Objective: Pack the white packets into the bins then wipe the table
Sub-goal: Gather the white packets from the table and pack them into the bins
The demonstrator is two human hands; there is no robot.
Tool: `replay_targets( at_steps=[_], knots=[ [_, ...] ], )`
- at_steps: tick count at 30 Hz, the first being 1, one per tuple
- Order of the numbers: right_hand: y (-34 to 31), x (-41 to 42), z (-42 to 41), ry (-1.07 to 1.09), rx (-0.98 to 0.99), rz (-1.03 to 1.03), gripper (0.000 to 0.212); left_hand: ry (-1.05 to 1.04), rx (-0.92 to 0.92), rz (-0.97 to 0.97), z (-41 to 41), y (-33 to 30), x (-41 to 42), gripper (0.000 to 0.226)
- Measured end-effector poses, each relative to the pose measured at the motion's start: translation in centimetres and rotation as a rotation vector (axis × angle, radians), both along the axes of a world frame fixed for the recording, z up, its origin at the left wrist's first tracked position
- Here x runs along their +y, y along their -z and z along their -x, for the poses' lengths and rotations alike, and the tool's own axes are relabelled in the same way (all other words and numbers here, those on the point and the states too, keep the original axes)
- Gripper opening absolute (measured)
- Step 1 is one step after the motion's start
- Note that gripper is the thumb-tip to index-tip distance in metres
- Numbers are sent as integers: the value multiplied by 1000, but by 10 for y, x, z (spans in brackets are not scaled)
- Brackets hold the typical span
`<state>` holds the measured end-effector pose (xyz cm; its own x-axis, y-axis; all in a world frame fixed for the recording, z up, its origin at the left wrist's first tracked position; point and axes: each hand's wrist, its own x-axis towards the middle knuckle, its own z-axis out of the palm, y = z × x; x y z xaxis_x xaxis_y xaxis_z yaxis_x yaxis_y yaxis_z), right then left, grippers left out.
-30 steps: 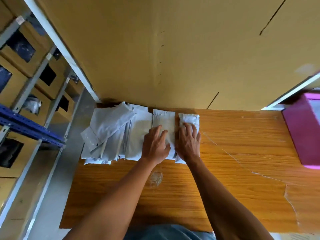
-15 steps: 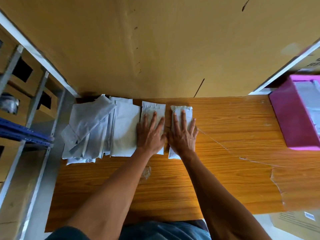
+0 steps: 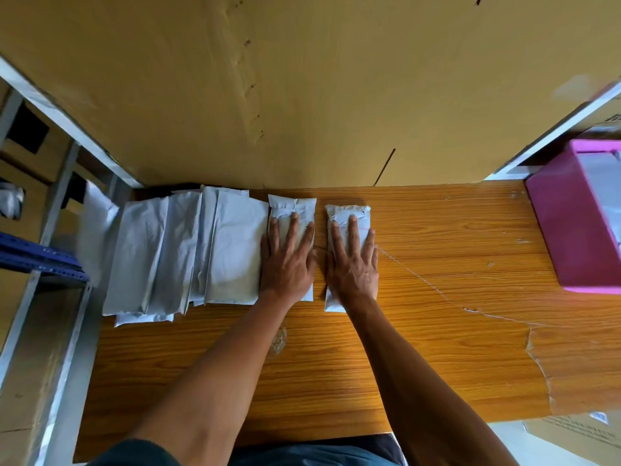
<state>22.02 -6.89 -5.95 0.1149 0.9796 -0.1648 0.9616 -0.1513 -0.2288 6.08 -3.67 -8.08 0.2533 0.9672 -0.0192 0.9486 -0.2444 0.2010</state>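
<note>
The right hand (image 3: 353, 267) has slid its small white plastic packet (image 3: 346, 213) toward three o'clock, apart from the left hand (image 3: 289, 267)'s packet (image 3: 291, 210). Fingers spread flat. Soft, light, probably slippery; grip the long edges.

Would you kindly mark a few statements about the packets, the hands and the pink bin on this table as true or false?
1. The left hand lies flat on a white packet. True.
2. The right hand holds its packet up off the table. False: it presses flat on the rightmost packet, which lies on the wooden table.
3. The two packets under the hands overlap. False: a strip of bare table shows between them.
4. A pink bin sits at the table's right edge. True.
5. The stack of packets lies right of both hands. False: it lies to their left.
</note>
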Motion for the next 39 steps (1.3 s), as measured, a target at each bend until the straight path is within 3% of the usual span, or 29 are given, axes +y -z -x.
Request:
replay_targets(
  at_steps=[20, 27, 39],
  knots=[
    [-18, -5, 8, -17, -1, -13, 70, 66, -51, 19, 4, -11, -17, 63],
    [-19, -8, 7, -15, -38, -48, 86, 24, -116, 5, 5, -19, -21, 61],
    [-16, -37, 3, 3, -10, -24, 76, 17, -5, 122, -2, -15, -42, 67]
  ],
)
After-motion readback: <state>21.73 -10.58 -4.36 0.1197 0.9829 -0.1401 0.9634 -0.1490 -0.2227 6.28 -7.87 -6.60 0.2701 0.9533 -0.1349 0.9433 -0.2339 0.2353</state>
